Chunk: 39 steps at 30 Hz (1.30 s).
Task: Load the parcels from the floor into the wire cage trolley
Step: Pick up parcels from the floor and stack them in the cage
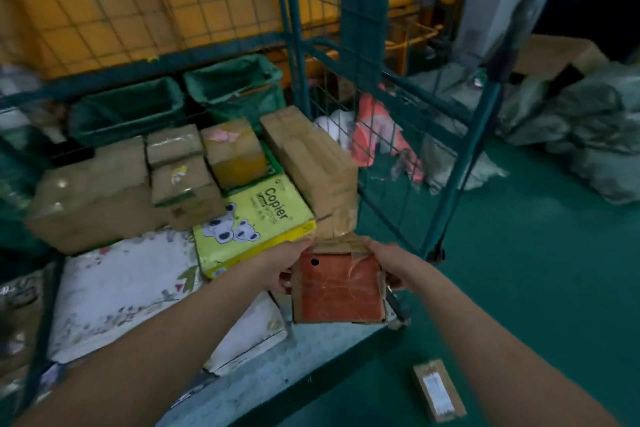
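Both hands hold one red-faced cardboard parcel (339, 288) at the open front edge of the wire cage trolley (446, 191) — left hand (287, 267) curled round its left side, right hand (389, 265) round its right side. Inside the trolley: a yellow "Copier" paper pack (256, 222) printed with pandas, several taped brown cartons (97, 194), a long carton (311, 152) against the mesh wall, and a white floral-printed package (121, 291). One small labelled parcel (439, 390) lies on the green floor (540, 253) — near the right forearm. Grey sacks (595, 135) are heaped at right.
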Available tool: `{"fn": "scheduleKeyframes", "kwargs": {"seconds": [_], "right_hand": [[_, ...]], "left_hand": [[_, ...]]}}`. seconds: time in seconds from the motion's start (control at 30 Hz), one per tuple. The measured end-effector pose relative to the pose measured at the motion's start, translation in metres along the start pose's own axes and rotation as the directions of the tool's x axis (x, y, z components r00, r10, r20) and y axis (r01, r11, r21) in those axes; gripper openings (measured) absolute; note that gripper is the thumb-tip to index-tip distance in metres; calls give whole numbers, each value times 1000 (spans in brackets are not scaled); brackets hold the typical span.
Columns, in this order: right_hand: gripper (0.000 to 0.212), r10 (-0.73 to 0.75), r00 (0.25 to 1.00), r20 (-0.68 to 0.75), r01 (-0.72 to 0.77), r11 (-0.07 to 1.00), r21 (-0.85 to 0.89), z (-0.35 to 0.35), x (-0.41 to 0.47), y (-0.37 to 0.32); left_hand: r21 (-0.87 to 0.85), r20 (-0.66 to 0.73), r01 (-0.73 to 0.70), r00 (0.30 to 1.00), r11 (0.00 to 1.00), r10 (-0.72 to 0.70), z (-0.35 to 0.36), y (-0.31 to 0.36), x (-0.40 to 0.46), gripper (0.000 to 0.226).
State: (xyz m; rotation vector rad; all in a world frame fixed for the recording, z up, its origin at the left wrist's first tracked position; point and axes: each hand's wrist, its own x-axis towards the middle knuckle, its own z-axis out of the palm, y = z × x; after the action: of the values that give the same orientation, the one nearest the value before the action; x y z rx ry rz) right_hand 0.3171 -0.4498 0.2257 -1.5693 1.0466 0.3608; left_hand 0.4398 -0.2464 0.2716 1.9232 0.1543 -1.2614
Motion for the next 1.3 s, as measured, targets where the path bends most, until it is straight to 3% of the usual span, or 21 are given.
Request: {"fn": "scheduleKeyframes", "kwargs": {"seconds": [0.13,0.27,0.3,0.4,0.43,0.6,0.77,1.0,1.1,1.2,1.3], "right_hand": [[43,-76,995,59,80,994,-68,-25,12,-50],[21,-243,968,58,247,966,-79,-41,18,-105],[27,-264,962,75,269,961,-68,-43,29,-116],[78,-332,940,73,338,937,-90,-42,56,-155],[82,-358,931,69,363,927,-99,-41,67,-169],[60,-410,910,54,414,899,-146,-32,112,-231],[59,-350,936,35,349,916,-195,-12,171,-288],[53,-363,930,-65,355,928,-111,20,275,-373],[56,-388,915,-107,382,921,-78,24,314,-413],[41,-424,900,-103,419,906,-62,23,352,-462],[39,-487,863,-134,480,874,-83,18,384,-505]], "left_hand": [[-101,-107,-51,993,994,40,-7,24,10,78],[-165,-206,-147,972,975,112,-10,64,-11,49],[-175,-230,-168,965,970,126,-12,72,-11,47],[-218,-275,-222,948,950,158,-26,93,-3,55],[-235,-293,-239,942,942,166,-32,100,2,55],[-305,-321,-271,932,913,169,-67,136,47,58],[-379,-325,-296,930,877,174,-105,184,108,62],[-402,-374,-329,911,855,175,-167,259,214,62],[-387,-410,-390,884,835,224,-191,294,252,62],[-362,-447,-469,846,806,291,-216,333,291,61],[-365,-437,-531,823,765,362,-237,367,320,57]]}}
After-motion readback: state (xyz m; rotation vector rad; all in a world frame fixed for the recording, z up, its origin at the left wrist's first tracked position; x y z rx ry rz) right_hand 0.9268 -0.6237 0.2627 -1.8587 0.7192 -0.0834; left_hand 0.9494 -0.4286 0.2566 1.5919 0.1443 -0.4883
